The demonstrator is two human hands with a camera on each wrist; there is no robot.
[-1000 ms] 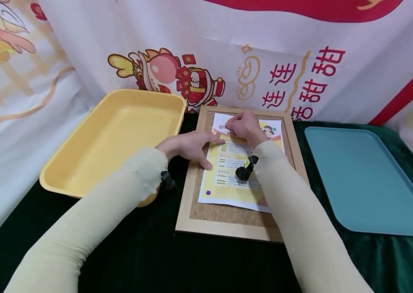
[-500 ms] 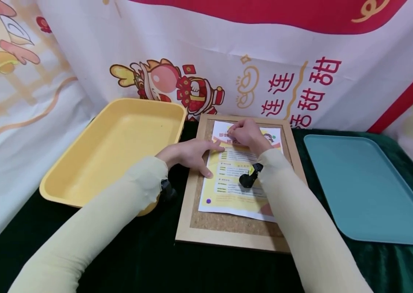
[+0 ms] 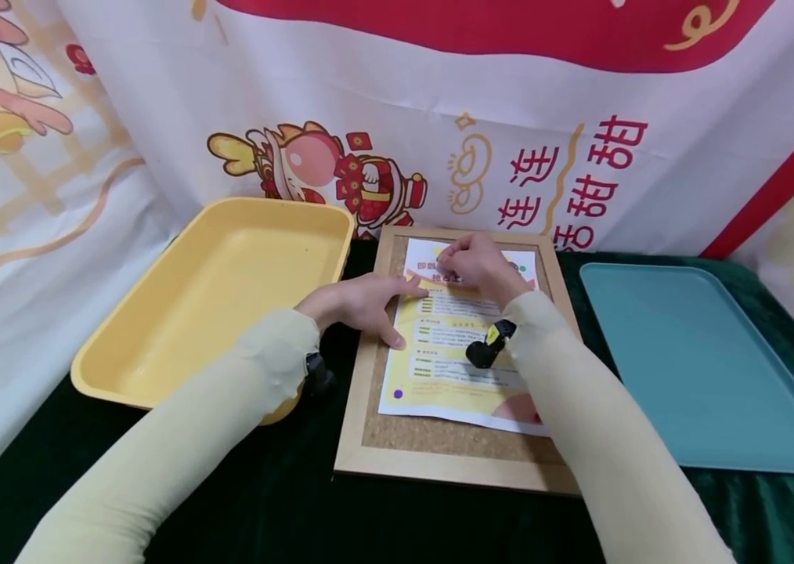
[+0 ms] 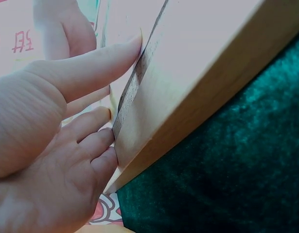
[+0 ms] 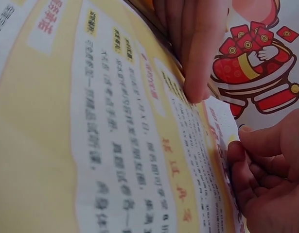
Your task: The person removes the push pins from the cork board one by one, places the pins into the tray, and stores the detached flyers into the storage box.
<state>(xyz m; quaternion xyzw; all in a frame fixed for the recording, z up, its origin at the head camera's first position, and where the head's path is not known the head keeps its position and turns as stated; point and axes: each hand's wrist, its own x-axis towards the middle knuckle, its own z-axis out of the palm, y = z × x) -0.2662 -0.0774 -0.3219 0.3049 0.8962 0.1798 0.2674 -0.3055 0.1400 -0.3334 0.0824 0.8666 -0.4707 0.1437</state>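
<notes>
A printed yellow-and-white sheet lies on a wood-framed cork board. My left hand rests on its left side with fingers stretched out, the thumb across the board's edge. In the left wrist view the left hand is flat against the board. Near the top of the sheet my right hand has curled fingers. The right wrist view shows the right hand with thumb and forefinger nearly together; a tiny dark speck shows at the thumb tip, and whatever they pinch is mostly hidden.
A purple round pin marks the sheet's lower left, and a red pin its lower right, beside the right sleeve. A deep yellow tub stands left of the board, a flat teal tray right of it. Dark green cloth covers the table.
The head view has shifted, so everything sits lower in it. My right wrist and forearm have swung slightly right, exposing the red pin. The left hand keeps its place on the sheet.
</notes>
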